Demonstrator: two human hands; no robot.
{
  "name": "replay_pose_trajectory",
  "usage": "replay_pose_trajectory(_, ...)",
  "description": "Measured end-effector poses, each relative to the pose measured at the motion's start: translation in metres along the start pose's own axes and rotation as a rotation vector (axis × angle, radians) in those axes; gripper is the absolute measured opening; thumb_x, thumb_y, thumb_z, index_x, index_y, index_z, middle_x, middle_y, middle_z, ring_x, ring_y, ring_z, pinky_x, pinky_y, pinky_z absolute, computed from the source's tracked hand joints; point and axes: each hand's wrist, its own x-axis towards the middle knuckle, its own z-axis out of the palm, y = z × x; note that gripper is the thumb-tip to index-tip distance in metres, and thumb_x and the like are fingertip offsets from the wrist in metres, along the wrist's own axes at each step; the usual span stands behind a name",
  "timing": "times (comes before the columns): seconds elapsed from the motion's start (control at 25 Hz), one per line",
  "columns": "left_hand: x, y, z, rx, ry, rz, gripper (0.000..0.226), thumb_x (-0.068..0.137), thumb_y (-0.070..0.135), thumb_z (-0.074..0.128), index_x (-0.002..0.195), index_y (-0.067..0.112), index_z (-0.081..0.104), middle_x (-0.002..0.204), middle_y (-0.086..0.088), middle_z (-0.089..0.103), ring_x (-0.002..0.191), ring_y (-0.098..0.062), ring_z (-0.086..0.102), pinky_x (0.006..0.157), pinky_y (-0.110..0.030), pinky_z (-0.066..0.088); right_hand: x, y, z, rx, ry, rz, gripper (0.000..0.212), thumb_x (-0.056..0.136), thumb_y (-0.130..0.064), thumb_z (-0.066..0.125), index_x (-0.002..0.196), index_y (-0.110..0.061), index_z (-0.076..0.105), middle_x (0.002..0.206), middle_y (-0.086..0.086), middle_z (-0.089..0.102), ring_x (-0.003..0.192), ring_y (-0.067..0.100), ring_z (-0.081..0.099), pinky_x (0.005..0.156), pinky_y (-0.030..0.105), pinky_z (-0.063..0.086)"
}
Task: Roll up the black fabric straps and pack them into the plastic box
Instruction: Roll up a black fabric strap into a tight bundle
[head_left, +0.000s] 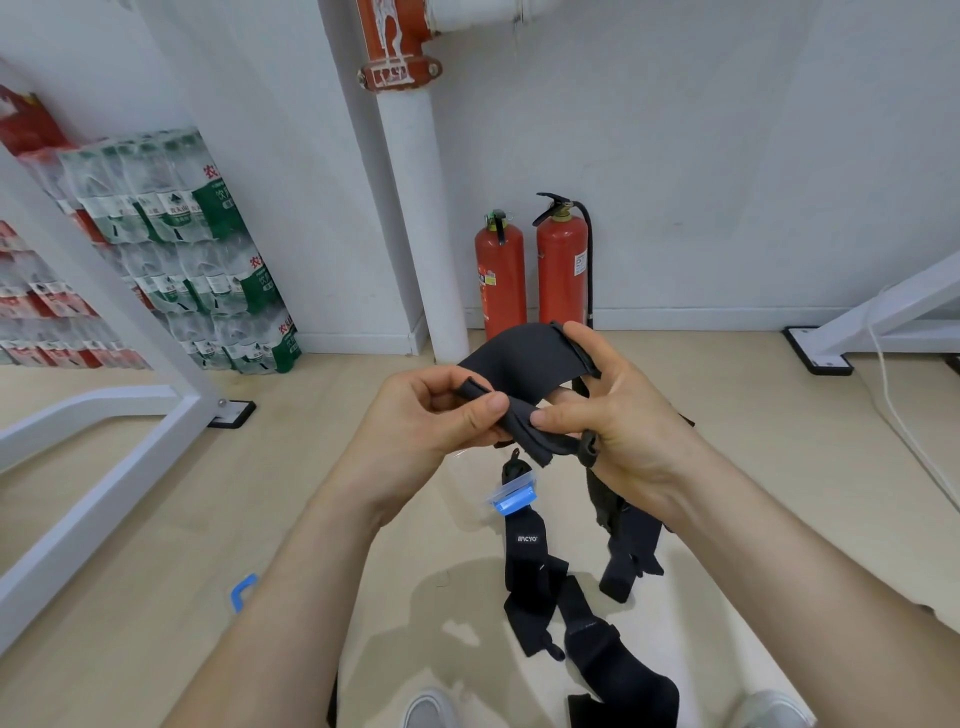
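Head view: both hands are up in front of the fire extinguishers (561, 270), just below them in frame. L hand (441, 415) pinches the rolled end of a black strap (519, 358) btwn thumb & forefinger, other fingers curled under. R hand (618, 421) grips the same strap: thumb pressed on the fabric near the L thumb, forefinger hooked over the strap's far edge, remaining fingers curled behind it w/ a buckle end poking out below the palm. The strap arcs up btwn the hands, loose part still flat, not rolled.

Plastic box (510, 500) is on the floor nearer the person than the extinguishers, under the hands. It's clear w/ a blue clip, and its walls are hard to make out. More straps (535, 571) lie unrolled on the floor, nearer still and to the box's R; one has a white logo.

L of the extinguishers: white pipe (426, 208), then stacked water bottle packs (208, 249) vs the wall.
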Motion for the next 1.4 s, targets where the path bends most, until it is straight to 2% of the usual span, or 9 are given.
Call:
replay_pose_trajectory(0.16,0.002,0.002,0.002,0.038,0.098,-0.012,0.017,0.088,-0.001,0.067,0.076,0.01,0.061,0.071,-0.013,0.069,0.059,-0.024,0.071,0.056,-0.019,0.055,-0.002,-0.001,0.002,-0.048,-0.001,-0.008,0.095,0.08,0.025,0.058,0.151,-0.032,0.03,0.122,0.002,0.066,0.101,0.022,0.071,0.07,0.033,0.054)
replay_pose_trajectory(0.36,0.001,0.004,0.002,0.165,0.06,0.004,0.018,0.086,-0.005,0.067,0.078,0.011,0.069,0.062,-0.005,0.068,0.052,-0.02,0.067,0.053,-0.02,0.053,-0.005,-0.002,0.003,-0.114,-0.045,-0.032,0.093,0.079,0.01,0.073,0.15,-0.029,0.029,0.089,-0.008,0.075,0.083,0.009,0.073,0.081,0.034,0.054)
replay_pose_trajectory(0.52,0.003,0.003,0.005,0.191,0.056,-0.011,0.017,0.086,-0.003,0.068,0.077,0.011,0.071,0.062,-0.007,0.068,0.051,-0.018,0.065,0.05,-0.02,0.05,-0.007,0.0,0.007,-0.17,-0.05,-0.003,0.105,0.07,0.008,0.083,0.152,-0.03,0.028,0.125,0.001,0.068,0.11,0.013,0.069,0.087,0.036,0.058)
replay_pose_trajectory(0.64,0.002,0.003,0.001,0.04,-0.008,-0.052,0.019,0.08,-0.004,0.074,0.077,0.015,0.074,0.069,-0.01,0.069,0.054,-0.018,0.068,0.054,-0.019,0.053,-0.005,-0.002,0.005,-0.134,0.009,0.019,0.091,0.076,0.009,0.076,0.149,-0.028,0.036,0.11,0.005,0.075,0.096,0.02,0.074,0.081,0.036,0.057)
replay_pose_trajectory(0.76,-0.001,0.004,-0.007,-0.114,-0.17,-0.068,0.032,0.068,-0.007,0.078,0.082,0.022,0.079,0.078,-0.011,0.074,0.068,-0.02,0.074,0.063,-0.021,0.057,-0.005,-0.007,0.002,0.034,0.064,0.057,0.078,0.078,0.013,0.07,0.144,-0.022,0.046,0.119,0.014,0.069,0.084,0.022,0.073,0.07,0.031,0.06)
replay_pose_trajectory(0.88,-0.001,0.003,-0.006,-0.116,-0.142,-0.04,0.018,0.071,0.007,0.076,0.079,0.023,0.079,0.075,-0.012,0.074,0.065,-0.018,0.073,0.059,-0.019,0.057,-0.006,-0.005,0.006,0.132,0.057,0.087,0.073,0.08,0.018,0.063,0.143,-0.017,0.046,0.124,0.021,0.064,0.077,0.023,0.073,0.064,0.032,0.061)
replay_pose_trajectory(1.04,0.001,-0.002,-0.003,-0.08,-0.113,0.035,0.006,0.075,0.017,0.078,0.08,0.019,0.075,0.086,-0.014,0.074,0.079,-0.024,0.072,0.074,-0.028,0.056,-0.008,0.0,0.01,0.161,0.037,0.072,0.078,0.081,0.021,0.06,0.146,-0.015,0.04,0.128,0.015,0.062,0.096,0.028,0.073,0.078,0.038,0.062)
replay_pose_trajectory(1.2,0.005,-0.003,0.003,-0.035,0.013,0.038,0.01,0.073,0.013,0.068,0.068,0.022,0.069,0.07,0.002,0.069,0.07,-0.013,0.07,0.064,-0.022,0.054,-0.007,-0.001,0.009,0.17,0.065,0.046,0.085,0.08,0.024,0.057,0.15,-0.019,0.035,0.135,0.013,0.058,0.088,0.018,0.075,0.064,0.027,0.059)
replay_pose_trajectory(1.4,0.008,-0.002,0.01,0.065,0.065,0.03,0.021,0.078,-0.001,0.065,0.072,0.018,0.058,0.071,-0.005,0.059,0.057,-0.015,0.066,0.055,-0.022,0.054,-0.008,0.001,0.011,0.115,0.097,-0.024,0.085,0.083,0.025,0.052,0.152,-0.02,0.032,0.124,0.015,0.063,0.096,0.021,0.074,0.081,0.032,0.059)
